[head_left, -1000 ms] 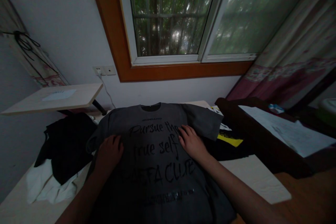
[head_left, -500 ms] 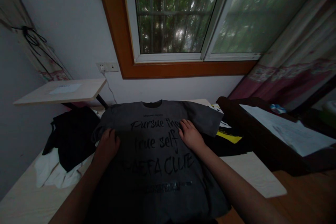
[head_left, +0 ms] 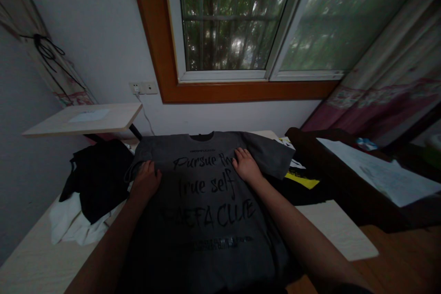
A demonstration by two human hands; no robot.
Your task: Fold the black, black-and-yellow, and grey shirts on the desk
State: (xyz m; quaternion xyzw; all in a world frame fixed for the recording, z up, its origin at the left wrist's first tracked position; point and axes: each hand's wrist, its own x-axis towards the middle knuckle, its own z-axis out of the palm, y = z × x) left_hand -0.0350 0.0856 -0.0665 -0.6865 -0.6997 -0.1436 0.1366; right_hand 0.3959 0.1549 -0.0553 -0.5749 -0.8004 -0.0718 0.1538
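A grey T-shirt (head_left: 206, 220) with black lettering lies spread face up on a light table (head_left: 330, 234), collar toward the window. My left hand (head_left: 146, 183) rests flat on the shirt's left chest, near the left sleeve, fingers stretched forward. My right hand (head_left: 246, 166) lies flat on the right chest beside the lettering, fingers spread toward the right shoulder. Neither hand holds anything.
A heap of black and white clothes (head_left: 89, 188) lies left of the shirt. A black and yellow garment (head_left: 299, 183) lies at its right. A small side table (head_left: 86, 119) stands at the back left. A dark desk with papers (head_left: 379, 170) is on the right.
Both hands have slid up the shirt toward the shoulders, away from me. The view has shifted slightly.
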